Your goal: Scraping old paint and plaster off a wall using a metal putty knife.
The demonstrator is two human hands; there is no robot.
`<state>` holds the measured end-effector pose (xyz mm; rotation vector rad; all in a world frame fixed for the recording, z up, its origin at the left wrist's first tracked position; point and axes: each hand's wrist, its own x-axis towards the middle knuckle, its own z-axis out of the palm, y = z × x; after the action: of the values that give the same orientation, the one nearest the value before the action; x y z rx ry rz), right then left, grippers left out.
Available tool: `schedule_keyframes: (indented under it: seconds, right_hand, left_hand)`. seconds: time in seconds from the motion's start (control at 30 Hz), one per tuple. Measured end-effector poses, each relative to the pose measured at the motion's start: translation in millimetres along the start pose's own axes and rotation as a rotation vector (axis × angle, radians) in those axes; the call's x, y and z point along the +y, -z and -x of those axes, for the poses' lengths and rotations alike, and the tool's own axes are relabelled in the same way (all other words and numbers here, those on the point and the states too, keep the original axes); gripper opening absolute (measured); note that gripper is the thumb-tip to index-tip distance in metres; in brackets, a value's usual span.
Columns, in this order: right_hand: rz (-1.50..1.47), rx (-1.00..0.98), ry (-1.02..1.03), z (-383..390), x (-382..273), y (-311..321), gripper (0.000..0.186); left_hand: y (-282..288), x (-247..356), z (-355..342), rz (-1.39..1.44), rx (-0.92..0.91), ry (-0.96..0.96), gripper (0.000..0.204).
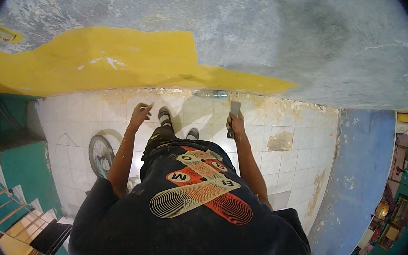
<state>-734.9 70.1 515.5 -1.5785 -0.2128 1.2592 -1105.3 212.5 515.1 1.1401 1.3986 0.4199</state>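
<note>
My right hand (234,123) is closed round the dark handle of a scraper (235,108), its flat grey blade pointing up toward the wall. My left hand (140,114) hangs loosely over the floor, fingers apart and nothing visible in them. Ahead of both hands stands the wall, where yellow paint (137,53) covers the lower left part. Bare grey plaster (274,30) shows above and to the right, with a ragged edge against the yellow. Neither hand touches the wall.
Paint flakes (286,106) lie along the wall's foot, near a clear plastic bottle (212,94). A bicycle wheel (100,155) stands at my left. On the white tiled floor (255,155) lies a brownish flat piece (280,141). A blue wall (360,174) bounds the right, shelves (395,222) beyond.
</note>
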Motion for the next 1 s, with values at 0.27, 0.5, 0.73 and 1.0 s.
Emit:
schedule_keyframes:
  seconds: [0.27, 0.5, 0.73, 1.0]
  right_hand:
    - [-0.354, -0.322, 0.115, 20, -142, -193, 0.002]
    - [-0.304, -0.193, 0.080, 27, -193, -253, 0.009]
    - [-0.196, -0.204, 0.044, 18, -209, -247, 0.022]
    - [-0.011, -0.306, 0.098, -4, -209, -231, 0.023]
  left_hand:
    - [-20, 157, -23, -0.012, -0.838, -0.350, 0.075]
    - [-47, 234, -10, 0.453, -0.882, -0.467, 0.099]
    - [-61, 254, -5, 0.610, -0.738, -0.402, 0.092]
    - [-53, 279, 4, 0.234, -0.608, -0.572, 0.094]
